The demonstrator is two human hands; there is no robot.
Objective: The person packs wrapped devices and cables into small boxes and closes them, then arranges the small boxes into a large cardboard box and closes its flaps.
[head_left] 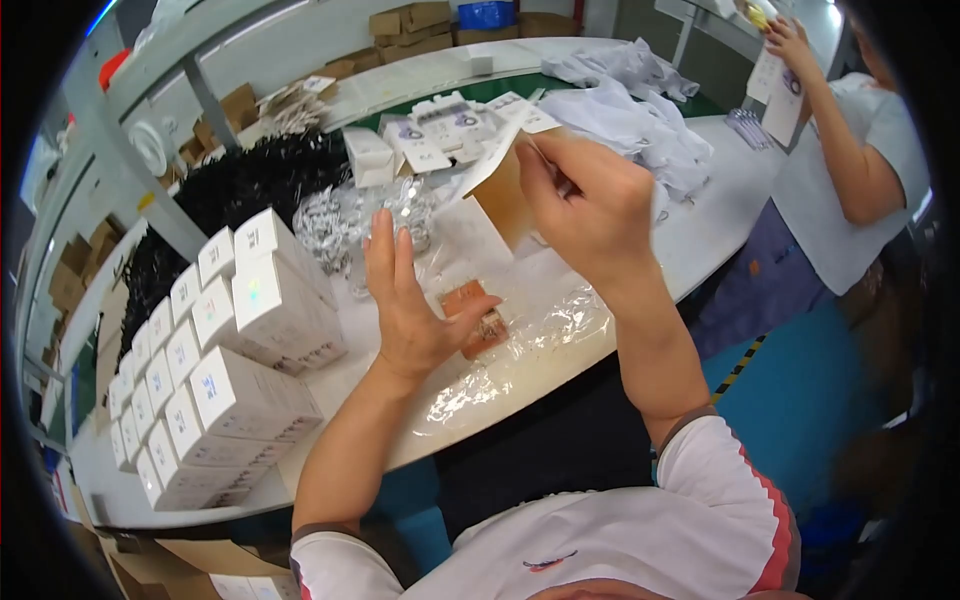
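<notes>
My right hand is closed in a pinch at the upper edge of a thin white carton whose brown inner side faces me. The carton is slightly blurred. My left hand is open, fingers raised and thumb stretched to the right, with nothing in its grip. Beside its thumb lies an orange-brown rectangular piece on the clear plastic sheet covering the table; the thumb hides part of it. I cannot tell whether they touch.
Stacked white boxes stand at left. Behind my hands are silvery wrapped items, a black heap, flat printed cartons and white plastic bags. A co-worker at right holds a carton.
</notes>
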